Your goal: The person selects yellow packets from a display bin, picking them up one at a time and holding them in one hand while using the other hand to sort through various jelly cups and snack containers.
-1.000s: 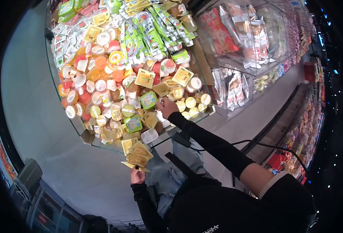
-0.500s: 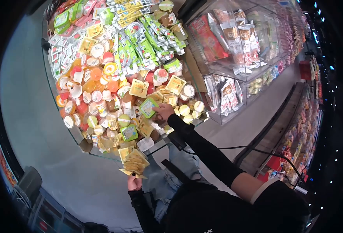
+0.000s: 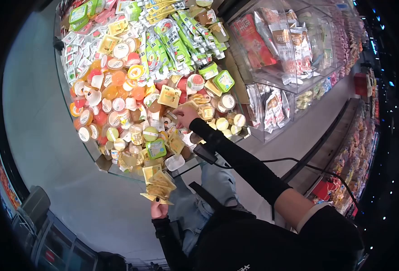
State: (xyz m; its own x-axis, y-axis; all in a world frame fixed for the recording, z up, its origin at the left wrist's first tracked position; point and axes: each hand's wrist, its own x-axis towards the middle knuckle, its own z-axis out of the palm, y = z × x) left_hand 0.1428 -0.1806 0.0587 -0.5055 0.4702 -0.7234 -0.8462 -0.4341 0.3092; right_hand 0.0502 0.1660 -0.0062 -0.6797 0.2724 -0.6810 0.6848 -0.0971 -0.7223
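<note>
My left hand [image 3: 159, 209] is closed on a stack of yellow square-lidded jelly cups [image 3: 160, 186], held just outside the near edge of the display bin. My right hand [image 3: 186, 115] reaches down into the bin with its fingers bent together among the cups. What lies between those fingers is hidden. Just beyond it sits a yellow square-lidded cup [image 3: 169, 96]. A green-lidded cup [image 3: 224, 81] rests farther back on the right, and another green-lidded cup [image 3: 156, 148] is close to the near edge. A pale empty-looking tub [image 3: 175, 162] lies beside it.
The glass-sided bin [image 3: 101, 163] also holds round jelly cups [image 3: 118, 78] at left and green pouches [image 3: 172, 43] at the back. To the right stands a clear acrylic case [image 3: 271, 86] with packaged snacks. A black cable [image 3: 276, 160] runs past my right arm.
The green-lidded cup that was in my right hand now lies at the bin's back right. My right hand is now empty of it and down among the cups. The left hand keeps its stack.
</note>
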